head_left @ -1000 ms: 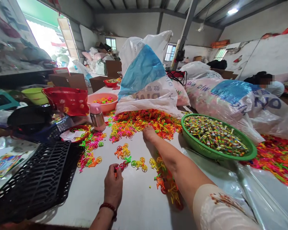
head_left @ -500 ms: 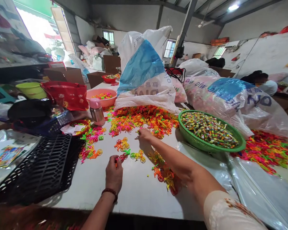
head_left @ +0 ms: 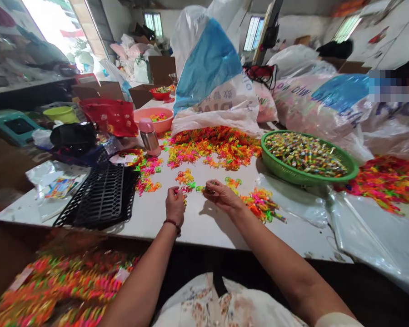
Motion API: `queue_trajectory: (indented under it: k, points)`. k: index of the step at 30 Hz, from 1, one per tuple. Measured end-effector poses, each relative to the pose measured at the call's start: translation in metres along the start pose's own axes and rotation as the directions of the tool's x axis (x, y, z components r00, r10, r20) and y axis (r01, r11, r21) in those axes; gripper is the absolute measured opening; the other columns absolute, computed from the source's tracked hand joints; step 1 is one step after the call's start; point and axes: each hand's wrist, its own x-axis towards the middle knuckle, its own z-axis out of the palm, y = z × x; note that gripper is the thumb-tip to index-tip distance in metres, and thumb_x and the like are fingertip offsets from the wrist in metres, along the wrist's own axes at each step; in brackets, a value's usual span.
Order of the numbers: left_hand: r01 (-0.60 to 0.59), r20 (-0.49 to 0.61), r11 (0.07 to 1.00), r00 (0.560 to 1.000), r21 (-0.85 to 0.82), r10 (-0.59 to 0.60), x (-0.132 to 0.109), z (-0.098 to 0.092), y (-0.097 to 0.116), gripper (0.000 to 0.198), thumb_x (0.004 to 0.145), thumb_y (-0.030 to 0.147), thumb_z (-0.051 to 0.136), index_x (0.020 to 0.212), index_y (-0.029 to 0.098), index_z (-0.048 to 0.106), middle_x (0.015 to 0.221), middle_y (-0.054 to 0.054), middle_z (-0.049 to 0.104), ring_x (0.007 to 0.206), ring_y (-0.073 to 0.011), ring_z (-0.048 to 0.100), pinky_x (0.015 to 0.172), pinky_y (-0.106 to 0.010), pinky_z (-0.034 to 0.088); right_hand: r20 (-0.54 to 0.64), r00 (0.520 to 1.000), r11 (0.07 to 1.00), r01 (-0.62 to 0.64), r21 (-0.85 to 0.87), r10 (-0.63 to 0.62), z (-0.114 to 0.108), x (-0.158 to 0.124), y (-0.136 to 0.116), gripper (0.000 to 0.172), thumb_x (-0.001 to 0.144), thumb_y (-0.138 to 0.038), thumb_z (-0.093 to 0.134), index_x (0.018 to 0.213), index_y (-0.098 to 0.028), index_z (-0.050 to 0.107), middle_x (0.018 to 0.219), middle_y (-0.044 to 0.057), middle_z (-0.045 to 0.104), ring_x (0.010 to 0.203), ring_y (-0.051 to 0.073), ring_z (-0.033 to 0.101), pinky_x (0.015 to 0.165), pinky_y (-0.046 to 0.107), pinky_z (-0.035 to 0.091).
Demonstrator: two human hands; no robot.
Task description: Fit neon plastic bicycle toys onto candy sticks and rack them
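Observation:
My left hand (head_left: 175,206) is closed above the white table, fingers curled round a small pinkish piece, mostly hidden. Just past its fingertips lie small plastic toy bicycles (head_left: 184,176) in orange, yellow, red and green. My right hand (head_left: 222,195) is to the right, thumb and fingers drawn together round something too small to make out, next to a green and yellow piece. Beside my right forearm is a small heap of toy bicycles (head_left: 259,203) with striped sticks at its edge. A larger pile of toy bicycles (head_left: 218,147) spreads beyond both hands.
A green basket (head_left: 352,175) of striped, wrapped tubes stands right. Black plastic trays (head_left: 100,195) and a pink-lidded flask (head_left: 150,138) are left. A big white and blue sack (head_left: 211,68) stands behind the pile. Below the table's front edge is a box of colourful pieces (head_left: 64,281).
My right hand has drawn back from the large pile towards my left hand. The view has tilted down, showing my lap and the box below the table.

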Motion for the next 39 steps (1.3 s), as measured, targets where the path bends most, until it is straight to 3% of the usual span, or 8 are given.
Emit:
queue_trajectory:
  k: [4,8,13,18,24,32,39]
  points:
    - [0.144,0.035,0.941,0.989,-0.306,-0.141,-0.010,-0.007,0.011,0.025,0.082,0.039,0.059,0.096,0.022,0.047,0.069,0.006,0.052,0.046,-0.0072,0.054,0.040,-0.016,0.033,-0.048,0.999,0.997,-0.003,-0.080,-0.001,0.003,-0.041,0.025,0.036,0.066,-0.039,0.082,0.070,-0.019,0.052,0.058,-0.007,0.049,0.051,0.005,0.040,0.044,0.019,0.026]
    - [0.241,0.151,0.878,0.969,-0.413,-0.195,-0.039,-0.016,0.027,0.029,0.079,0.038,0.065,0.090,0.021,0.045,0.063,0.007,0.053,0.042,-0.0066,0.051,0.039,-0.016,0.033,-0.050,0.999,0.985,-0.027,-0.172,0.018,0.004,-0.073,0.038,0.033,0.066,-0.042,0.079,0.075,-0.018,0.059,0.067,-0.001,0.062,0.051,0.006,0.038,0.046,0.022,0.021]
    - [0.296,0.261,0.873,0.944,-0.389,-0.204,-0.077,-0.015,0.044,0.032,0.080,0.043,0.066,0.092,0.021,0.045,0.058,0.008,0.050,0.040,-0.0061,0.048,0.036,-0.015,0.032,-0.072,0.996,0.963,0.024,-0.268,-0.044,0.009,-0.087,0.043,0.041,0.068,-0.045,0.074,0.097,-0.017,0.072,0.074,0.001,0.066,0.053,0.006,0.035,0.049,0.023,0.023]
    - [0.272,0.348,0.892,0.927,-0.362,-0.142,-0.095,-0.006,0.049,0.035,0.082,0.048,0.064,0.094,0.022,0.044,0.062,0.009,0.051,0.036,-0.0046,0.044,0.031,-0.015,0.031,-0.137,0.986,0.941,0.048,-0.336,-0.099,0.010,-0.091,0.047,0.042,0.069,-0.046,0.073,0.098,-0.016,0.074,0.074,0.002,0.067,0.054,0.007,0.037,0.051,0.024,0.026]
    - [0.266,0.370,0.905,0.919,-0.333,-0.133,-0.100,0.000,0.047,0.035,0.082,0.049,0.062,0.096,0.023,0.043,0.070,0.008,0.051,0.036,-0.0034,0.043,0.030,-0.015,0.032,-0.150,0.973,0.902,0.099,-0.421,-0.177,0.006,-0.097,0.047,0.035,0.069,-0.043,0.074,0.094,-0.018,0.074,0.077,0.003,0.071,0.057,0.009,0.043,0.054,0.025,0.030]
    - [0.141,0.343,0.967,0.937,-0.212,-0.061,-0.099,-0.002,0.041,0.031,0.087,0.050,0.056,0.096,0.024,0.044,0.070,0.008,0.051,0.037,-0.0032,0.042,0.032,-0.015,0.034,-0.123,0.988,0.953,0.056,-0.298,-0.096,0.004,-0.097,0.050,0.035,0.073,-0.048,0.071,0.089,-0.017,0.073,0.074,0.003,0.070,0.050,0.008,0.036,0.048,0.025,0.026]
    - [0.140,0.329,0.981,0.940,-0.133,-0.090,-0.095,-0.002,0.033,0.028,0.088,0.050,0.052,0.096,0.024,0.043,0.065,0.009,0.047,0.039,-0.0052,0.040,0.036,-0.017,0.033,-0.101,0.994,0.949,0.016,-0.315,-0.050,-0.001,-0.094,0.052,0.035,0.073,-0.050,0.071,0.081,-0.017,0.073,0.070,0.002,0.067,0.050,0.008,0.038,0.047,0.024,0.028]
